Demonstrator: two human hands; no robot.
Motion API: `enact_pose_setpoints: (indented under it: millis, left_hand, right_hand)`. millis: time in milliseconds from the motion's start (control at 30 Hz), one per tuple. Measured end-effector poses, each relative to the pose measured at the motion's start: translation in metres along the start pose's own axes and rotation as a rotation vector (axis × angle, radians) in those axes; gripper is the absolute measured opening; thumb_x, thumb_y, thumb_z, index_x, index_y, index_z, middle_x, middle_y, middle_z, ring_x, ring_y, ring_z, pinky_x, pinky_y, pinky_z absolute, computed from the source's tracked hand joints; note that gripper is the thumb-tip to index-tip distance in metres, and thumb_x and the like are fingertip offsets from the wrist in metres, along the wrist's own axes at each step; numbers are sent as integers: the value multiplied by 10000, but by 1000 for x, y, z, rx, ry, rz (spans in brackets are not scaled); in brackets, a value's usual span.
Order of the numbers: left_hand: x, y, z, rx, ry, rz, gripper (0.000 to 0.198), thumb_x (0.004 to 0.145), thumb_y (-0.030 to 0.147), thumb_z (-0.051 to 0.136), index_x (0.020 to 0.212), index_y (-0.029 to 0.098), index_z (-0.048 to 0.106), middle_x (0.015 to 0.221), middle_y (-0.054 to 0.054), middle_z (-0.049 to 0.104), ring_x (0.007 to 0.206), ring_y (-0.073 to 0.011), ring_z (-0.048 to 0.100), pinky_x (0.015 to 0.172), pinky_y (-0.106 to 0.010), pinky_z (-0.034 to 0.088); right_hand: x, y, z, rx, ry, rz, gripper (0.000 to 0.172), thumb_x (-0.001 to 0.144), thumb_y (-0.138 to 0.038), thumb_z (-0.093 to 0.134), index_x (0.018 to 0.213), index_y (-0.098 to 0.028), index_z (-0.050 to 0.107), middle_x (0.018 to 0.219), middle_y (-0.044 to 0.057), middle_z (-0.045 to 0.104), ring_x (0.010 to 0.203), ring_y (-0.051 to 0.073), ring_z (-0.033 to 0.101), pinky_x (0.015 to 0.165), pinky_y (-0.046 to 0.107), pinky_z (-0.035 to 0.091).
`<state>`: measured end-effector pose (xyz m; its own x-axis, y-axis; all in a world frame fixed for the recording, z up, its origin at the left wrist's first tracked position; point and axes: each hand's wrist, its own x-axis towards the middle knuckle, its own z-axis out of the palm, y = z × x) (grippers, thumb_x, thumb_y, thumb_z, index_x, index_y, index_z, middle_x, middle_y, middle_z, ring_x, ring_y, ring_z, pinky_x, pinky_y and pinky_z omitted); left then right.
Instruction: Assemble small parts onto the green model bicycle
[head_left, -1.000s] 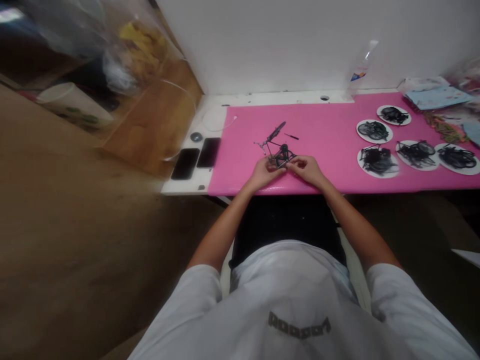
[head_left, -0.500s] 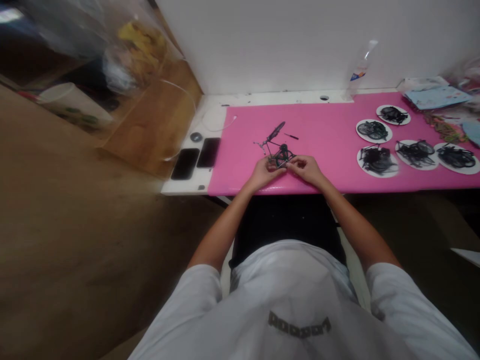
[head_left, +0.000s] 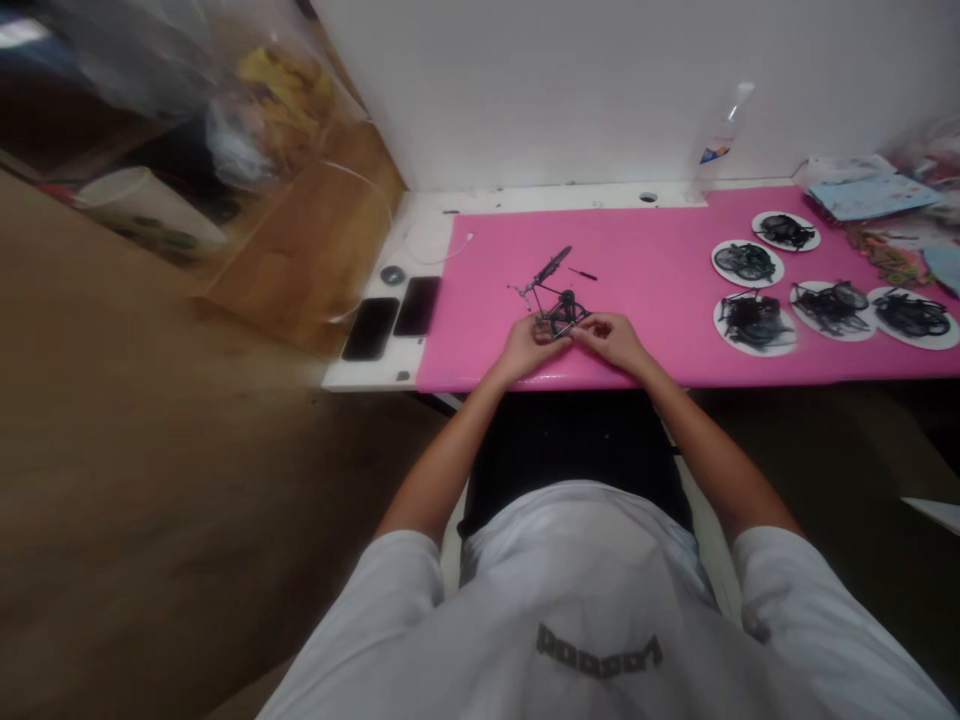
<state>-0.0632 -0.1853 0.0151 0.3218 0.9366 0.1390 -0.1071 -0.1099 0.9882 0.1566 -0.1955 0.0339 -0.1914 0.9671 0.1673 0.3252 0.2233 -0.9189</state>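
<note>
A small black model bicycle [head_left: 541,283] lies tilted at the near edge of the pink mat, its front wheel and handlebar pointing away from me. Around its near end, my left hand [head_left: 531,347] is closed on the lower left side. From the other side my right hand [head_left: 611,338] pinches at the same end, fingertips close to the left thumb. Whether a tiny part sits between those fingertips is too small to tell. Just beyond the bicycle lies a thin dark screwdriver [head_left: 583,273].
White plates [head_left: 720,325] with black model parts stand on the pink mat [head_left: 645,290] at the right. Two dark phones [head_left: 371,328] lie at the left table end, near a white cable [head_left: 435,258]. A clear bottle [head_left: 721,145] and blue packets [head_left: 870,200] are at the back.
</note>
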Motion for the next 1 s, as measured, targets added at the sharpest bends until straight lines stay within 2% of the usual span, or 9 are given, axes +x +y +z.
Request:
enact_pose_setpoints:
  millis: [133, 233, 300, 400, 467, 633, 1000]
  left_hand:
    - [2, -3, 0, -7, 43, 14, 552, 784, 336, 974, 1234, 122, 737, 1198, -207, 843, 1065, -292, 845, 1000, -443, 687]
    - [6, -7, -3, -48, 112, 50, 568, 759, 331, 981, 1228, 131, 731, 1229, -198, 838, 1129, -296, 837, 1081, -466, 663]
    - [10, -10, -6, -80, 204, 52, 573, 728, 331, 996, 1193, 138, 722, 1222, -189, 839, 1145, -297, 833, 1108, -477, 653]
    - [16, -15, -12, -114, 351, 20, 567, 713, 338, 999, 1158, 154, 699, 1182, -171, 841, 1111, -289, 837, 1103, -496, 658]
    - [18, -18, -15, -136, 401, 19, 566, 738, 338, 981, 1190, 165, 688, 1192, -162, 833, 1116, -285, 834, 1112, -515, 655]
    - [21, -22, -17, -172, 406, 35, 588, 756, 333, 971, 1242, 173, 680, 1231, -156, 820, 1157, -281, 819, 1141, -530, 643]
    - [18, -18, -13, -226, 407, 58, 543, 728, 293, 1003, 1175, 173, 719, 1161, -140, 839, 1069, -259, 833, 1133, -511, 639]
  right_hand:
    - [0, -2, 0, 17, -13, -7, 402, 880, -609, 818, 953, -214, 811, 768, 36, 707, 695, 171, 563, 643, 312, 457]
    - [-1, -2, 1, 78, -3, -19, 424, 877, -584, 830, 1104, -230, 773, 688, -16, 627, 632, 159, 523, 625, 309, 435]
    - [-1, -2, 2, 108, 4, -10, 463, 881, -579, 824, 1181, -238, 734, 663, -39, 591, 610, 157, 515, 626, 311, 437]
    - [-1, 0, 2, 70, -9, -2, 411, 895, -603, 789, 1063, -232, 738, 707, -13, 616, 647, 164, 531, 636, 315, 442]
    - [-1, 1, 1, 24, -20, -15, 392, 898, -603, 778, 986, -221, 751, 748, 10, 638, 677, 167, 533, 642, 315, 441]
    - [-2, 1, 1, -32, -42, -37, 359, 914, -555, 764, 996, -205, 778, 781, 30, 661, 697, 172, 532, 658, 317, 438]
    - [-1, 0, 2, -120, -49, -60, 357, 932, -521, 697, 1009, -184, 787, 772, 22, 653, 680, 162, 524, 653, 316, 420]
